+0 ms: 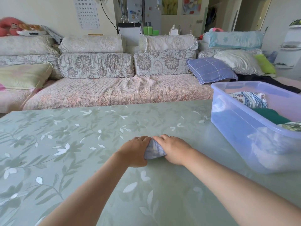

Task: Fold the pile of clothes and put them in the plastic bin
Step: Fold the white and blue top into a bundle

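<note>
Right now a small pale-blue cloth [154,150] sits bunched into a compact bundle on the bench [65,144], near the middle and close to the person. The left hand [136,151] and right hand [174,150] flank it, fingers curled over its ends, both gripping it. It looks nearly folded, in the last tuck or squeeze. The plastic bin [228,115] stands on the bench to the right, well apart from the bundle. It already holds a floral piece [250,99], a green piece [270,115] and a patterned piece [291,126] at the frame edge. No other loose clothes lie on the bench. A dark garment [267,82] lies on the sofa [114,92] behind the bin and may still need doing. Task looks mostly done; this bundle still has to go in.
</note>
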The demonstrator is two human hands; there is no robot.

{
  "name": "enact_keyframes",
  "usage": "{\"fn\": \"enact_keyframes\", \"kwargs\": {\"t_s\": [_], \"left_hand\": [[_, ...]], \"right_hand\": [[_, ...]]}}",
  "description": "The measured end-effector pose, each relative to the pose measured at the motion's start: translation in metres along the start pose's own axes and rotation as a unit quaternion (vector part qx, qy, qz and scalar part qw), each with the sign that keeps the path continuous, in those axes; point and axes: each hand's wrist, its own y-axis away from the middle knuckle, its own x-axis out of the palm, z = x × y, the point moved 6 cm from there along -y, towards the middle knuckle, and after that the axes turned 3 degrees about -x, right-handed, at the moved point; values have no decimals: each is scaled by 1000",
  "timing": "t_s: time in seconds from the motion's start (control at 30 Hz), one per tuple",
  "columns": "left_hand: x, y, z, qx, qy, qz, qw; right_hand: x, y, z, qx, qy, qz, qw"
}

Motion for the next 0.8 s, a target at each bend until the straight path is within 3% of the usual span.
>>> {"fn": "enact_keyframes", "kwargs": {"t_s": [0.2,0.47,0.67,0.8], "left_hand": [[-21,9,-15,4,-5,-70,998],[-114,9,-103,110,23,-244,963],[-169,-45,-208,169,21,-259,951],[-179,-96,-280,200,8,-227,953]], "right_hand": [[-24,21,-2,1,39,-70,997],[-122,86,-50,58,109,-193,973],[-196,148,-147,84,125,-217,965],[-211,189,-219,122,94,-211,965]]}}
